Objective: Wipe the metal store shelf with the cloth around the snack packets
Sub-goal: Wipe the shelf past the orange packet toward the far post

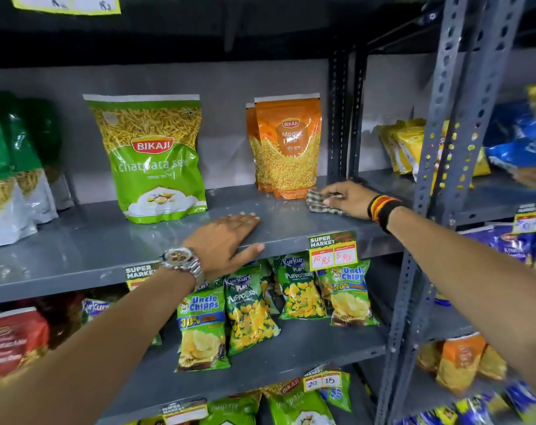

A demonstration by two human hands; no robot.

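Note:
A grey metal shelf (pixel 76 246) runs across the middle of the view. On it stand a green Bikaji packet (pixel 151 167) and orange Bikaji packets (pixel 286 154). My right hand (pixel 348 199) presses a small checked cloth (pixel 317 204) flat on the shelf, just right of the orange packets' base. My left hand (pixel 227 243) lies flat on the shelf's front edge, fingers spread, thumb over the lip, holding nothing. A watch sits on that wrist.
Green and white packets (pixel 12 176) stand at the shelf's left end. A perforated upright post (pixel 450 124) rises right of my right wrist. Chip packets (pixel 251 311) fill the lower shelf. A price tag (pixel 332 250) hangs on the front lip.

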